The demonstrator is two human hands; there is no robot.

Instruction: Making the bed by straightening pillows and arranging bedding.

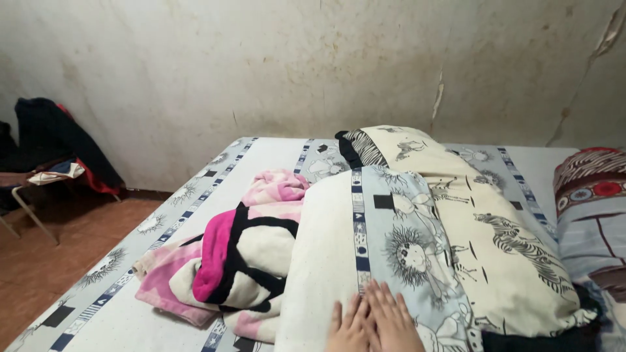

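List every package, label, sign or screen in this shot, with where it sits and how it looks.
None in view: no package, label, sign or screen.
Only bedding: a cream and blue-grey pillow with cartoon lion print under both hands, a pink, black and cream blanket on its left side, a zebra-print pillow on its right.

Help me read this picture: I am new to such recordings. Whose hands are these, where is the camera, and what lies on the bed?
There is no machine here. A camera worn on a person's head looks down at their own hands. The left hand and right hand lie side by side, flat, fingers stretched, on a pillow with a lion print. They hold nothing. Left of it lies a crumpled pink, black and cream blanket; right of it, a cream pillow with zebra drawings. All rest on a bed. A chair with clothes stands by the wall.
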